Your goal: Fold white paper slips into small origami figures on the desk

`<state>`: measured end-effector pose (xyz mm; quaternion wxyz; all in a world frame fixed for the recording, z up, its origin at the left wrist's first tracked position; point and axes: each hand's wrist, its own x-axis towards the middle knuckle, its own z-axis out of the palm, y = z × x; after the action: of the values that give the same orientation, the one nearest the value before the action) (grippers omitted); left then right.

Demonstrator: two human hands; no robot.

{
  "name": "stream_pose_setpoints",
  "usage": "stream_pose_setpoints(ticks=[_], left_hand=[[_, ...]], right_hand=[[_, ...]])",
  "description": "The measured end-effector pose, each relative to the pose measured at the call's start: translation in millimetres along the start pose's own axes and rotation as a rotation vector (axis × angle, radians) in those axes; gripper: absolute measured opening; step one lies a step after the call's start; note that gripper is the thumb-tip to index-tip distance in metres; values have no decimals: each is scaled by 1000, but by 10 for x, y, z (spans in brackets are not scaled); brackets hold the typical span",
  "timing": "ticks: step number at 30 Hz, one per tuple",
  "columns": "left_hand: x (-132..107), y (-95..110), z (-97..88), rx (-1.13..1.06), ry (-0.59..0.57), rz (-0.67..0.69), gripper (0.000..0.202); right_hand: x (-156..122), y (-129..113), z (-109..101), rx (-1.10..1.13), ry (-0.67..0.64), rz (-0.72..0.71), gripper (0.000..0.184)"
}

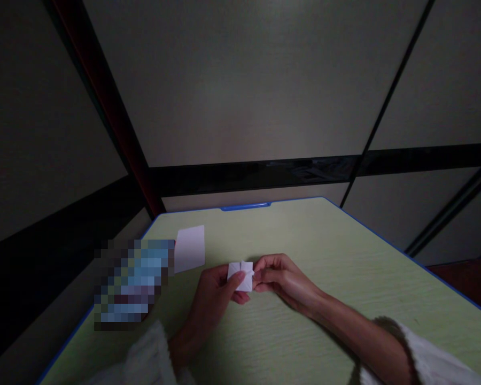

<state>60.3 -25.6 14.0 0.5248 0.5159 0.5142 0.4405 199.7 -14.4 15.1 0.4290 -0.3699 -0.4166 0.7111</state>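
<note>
A small square of folded white paper [246, 282], creased and layered, is held just above the tabletop. My left hand [216, 291] grips it from the left, thumb pressed on its upper face and fingers underneath. At the right edge of the paper, my right hand [282, 279] is closed, thumb and fingertips pinching a small bit of that edge. The fingertips partly hide what they pinch. Farther back and to the left lies a flat sheet of white paper [189, 249] on the table.
The pale green table [304, 230] has a blue rim and a blue handle [246, 206] at its far edge. A pixelated, blurred object [138, 283] lies at the left side. Large panelled doors [244, 91] with dark bands stand behind the table.
</note>
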Motion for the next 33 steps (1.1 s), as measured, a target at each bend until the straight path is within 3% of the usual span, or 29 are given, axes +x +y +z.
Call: stream_pose_setpoints(ticks=[12, 25, 33], left_hand=[[16, -26, -4, -96, -27, -85, 21], [2, 2, 12, 27, 9, -34, 17], [-12, -3, 21, 107, 28, 13, 15]], right_hand=[[17, 4, 7, -8, -11, -112, 7], [12, 15, 10, -60, -31, -201, 9], [11, 25, 25, -46, -12, -172, 9]])
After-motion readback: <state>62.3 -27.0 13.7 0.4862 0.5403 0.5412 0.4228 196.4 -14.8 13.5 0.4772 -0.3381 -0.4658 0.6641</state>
